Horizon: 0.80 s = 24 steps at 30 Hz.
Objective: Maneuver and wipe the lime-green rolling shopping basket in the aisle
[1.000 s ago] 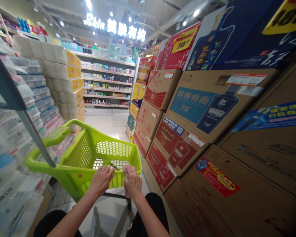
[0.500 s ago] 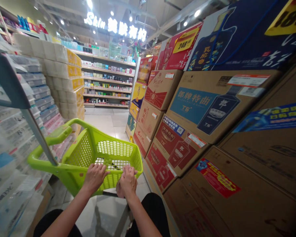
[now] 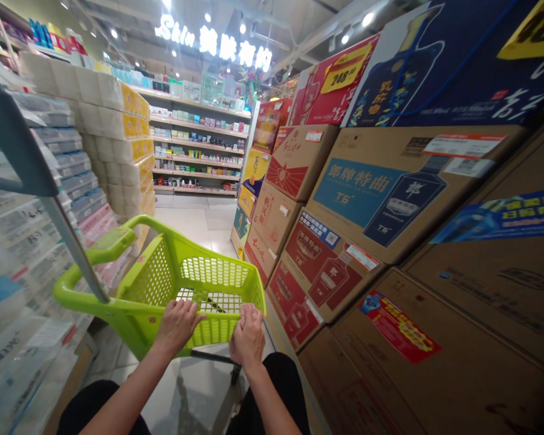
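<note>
A lime-green shopping cart (image 3: 138, 329) with a perforated plastic basket stands in front of me, its handle to the left. The fingers of my left hand (image 3: 179, 323) are hooked over the basket's near rim. My right hand (image 3: 250, 332) is at the same rim near its right corner, closed on a crumpled, pinkish cloth (image 3: 234, 349). Most of the cloth is hidden by the hand. A dark pole piece shows through the basket floor, and a metal pole with a grey plastic end (image 3: 16, 139) rises at the left, blurred.
Stacked liquor cartons (image 3: 358, 193) form a wall close on the right. On the left are piles of plastic-wrapped packs (image 3: 9, 338) and tissue packs (image 3: 118, 121). Shelves of cosmetics (image 3: 199, 142) stand at the back, beyond the tiled floor (image 3: 190, 217).
My right hand has slid to the right along the near rim with the cloth, toward the corner. My left hand stays on the rim, and the view has shifted slightly.
</note>
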### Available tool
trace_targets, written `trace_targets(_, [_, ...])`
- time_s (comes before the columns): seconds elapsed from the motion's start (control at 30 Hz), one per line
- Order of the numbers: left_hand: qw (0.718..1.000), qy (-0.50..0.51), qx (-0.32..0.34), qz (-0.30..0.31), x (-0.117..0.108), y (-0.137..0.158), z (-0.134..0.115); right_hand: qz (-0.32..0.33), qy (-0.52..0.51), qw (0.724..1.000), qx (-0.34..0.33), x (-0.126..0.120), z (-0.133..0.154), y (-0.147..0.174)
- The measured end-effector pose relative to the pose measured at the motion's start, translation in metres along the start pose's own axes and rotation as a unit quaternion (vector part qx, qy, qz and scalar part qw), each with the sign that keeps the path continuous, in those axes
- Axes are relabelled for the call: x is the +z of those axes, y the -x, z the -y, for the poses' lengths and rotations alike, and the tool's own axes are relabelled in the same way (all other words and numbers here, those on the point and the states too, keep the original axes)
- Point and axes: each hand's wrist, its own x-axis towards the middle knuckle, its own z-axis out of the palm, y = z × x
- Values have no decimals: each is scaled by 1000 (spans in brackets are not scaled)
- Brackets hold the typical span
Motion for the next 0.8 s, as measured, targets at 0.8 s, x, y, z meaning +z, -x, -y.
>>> trace_targets(0.8, [1000,-4,1,9,0,-4,-16,-24,-19,995,-94,11,-21,8])
